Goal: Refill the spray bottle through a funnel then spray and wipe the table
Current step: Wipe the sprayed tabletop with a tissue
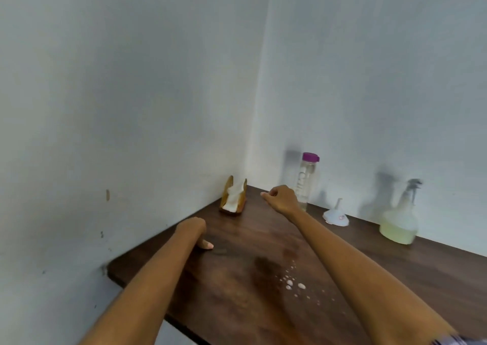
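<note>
A clear spray bottle (pixel 399 220) with pale yellow liquid stands at the right by the wall, its trigger head blurred. A white funnel (pixel 336 215) lies upside down to its left. Further left stands a tall clear water bottle (pixel 305 180) with a purple cap. A wooden holder with white napkins (pixel 234 197) sits in the corner. My right hand (pixel 280 198) hovers above the table between the napkin holder and the water bottle, fingers curled with nothing in them. My left hand (pixel 196 232) rests on the dark wooden table (pixel 434 271), fingers bent down, holding nothing.
Wet droplets and a damp patch (pixel 288 282) lie on the table in front of me. Pale walls meet in a corner behind the napkin holder. The table's left edge runs close to the left wall.
</note>
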Tool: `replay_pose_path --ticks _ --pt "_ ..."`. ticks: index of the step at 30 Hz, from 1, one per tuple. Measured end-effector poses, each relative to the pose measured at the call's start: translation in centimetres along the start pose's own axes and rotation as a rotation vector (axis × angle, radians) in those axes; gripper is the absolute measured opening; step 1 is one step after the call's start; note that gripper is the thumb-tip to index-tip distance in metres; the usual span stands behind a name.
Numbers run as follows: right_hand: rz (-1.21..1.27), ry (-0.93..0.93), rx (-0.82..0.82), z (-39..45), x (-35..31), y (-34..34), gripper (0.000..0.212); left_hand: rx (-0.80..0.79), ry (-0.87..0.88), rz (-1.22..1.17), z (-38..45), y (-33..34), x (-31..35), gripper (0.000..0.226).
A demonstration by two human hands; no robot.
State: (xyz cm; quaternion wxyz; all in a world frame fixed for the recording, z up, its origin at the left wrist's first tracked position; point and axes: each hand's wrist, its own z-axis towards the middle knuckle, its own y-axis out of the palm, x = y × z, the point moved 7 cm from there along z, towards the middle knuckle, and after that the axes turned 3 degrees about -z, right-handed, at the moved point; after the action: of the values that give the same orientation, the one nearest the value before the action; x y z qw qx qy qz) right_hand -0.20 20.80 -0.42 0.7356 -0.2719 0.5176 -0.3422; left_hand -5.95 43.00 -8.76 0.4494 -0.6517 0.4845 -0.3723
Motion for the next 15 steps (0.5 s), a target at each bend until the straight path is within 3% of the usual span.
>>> replay_pose_path --ticks 5,10,15 --pt "-0.036 0.05 0.04 4.0 -2.3 4.9 0.037 -0.175 -0.036 -0.071 2.1 -0.6 -0.3 0.077" --pt "-0.088 0.194 0.046 7.6 -2.2 8.1 0.04 -0.157 -0.053 -0.074 5.1 -1.1 -0.1 0.086" --pt "0.043 0.264 0.046 8.7 -1.4 8.8 0.015 -0.019 0.015 -0.124 6.5 -2.0 1.0 0.047"
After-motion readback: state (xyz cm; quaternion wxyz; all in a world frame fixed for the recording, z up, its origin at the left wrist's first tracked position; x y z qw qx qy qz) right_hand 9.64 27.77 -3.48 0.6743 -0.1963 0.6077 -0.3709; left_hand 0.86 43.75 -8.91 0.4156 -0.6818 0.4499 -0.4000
